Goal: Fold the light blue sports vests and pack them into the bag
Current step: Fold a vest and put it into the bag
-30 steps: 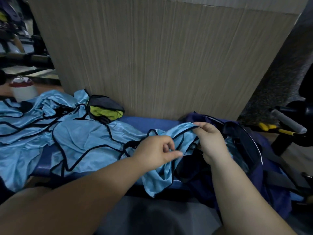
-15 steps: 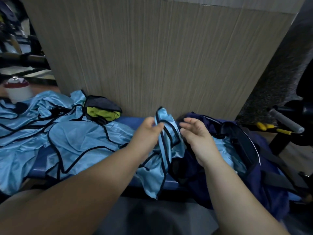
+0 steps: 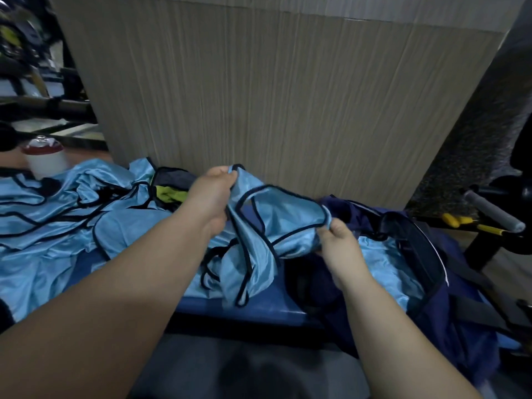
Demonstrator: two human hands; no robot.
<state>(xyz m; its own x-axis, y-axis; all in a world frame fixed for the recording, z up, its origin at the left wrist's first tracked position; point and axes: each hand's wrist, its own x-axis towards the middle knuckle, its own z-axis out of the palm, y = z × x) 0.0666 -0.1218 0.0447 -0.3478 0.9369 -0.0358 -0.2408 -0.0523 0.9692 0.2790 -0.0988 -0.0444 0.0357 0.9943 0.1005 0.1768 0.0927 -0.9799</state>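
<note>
The light blue vest (image 3: 288,226) in hand is hanging crumpled between the two hands, raised a little above the blue bench (image 3: 259,311), its black-trimmed lower part trailing down onto the seat just beside the open bag (image 3: 472,355). The left hand (image 3: 211,194) is gripping one trimmed edge at the top, fingers curled round the fabric, while the right hand (image 3: 336,240) is pinching the opposite edge lower down and nearer the bag, so the cloth is stretching slantwise between them. It is not looking folded yet; judging by the loose bunching, the person is only finding the edges to begin the fold. Light blue fabric (image 3: 385,263) is already showing inside the bag's mouth, which suggests at least one vest is packed. To the left, a heap of more vests (image 3: 51,226) is lying tangled across the bench, so most of the work seems to be remaining. Among that heap a yellow-green garment (image 3: 168,194) is peeking out, and a white container with a red lid (image 3: 46,159) is standing behind it.
</note>
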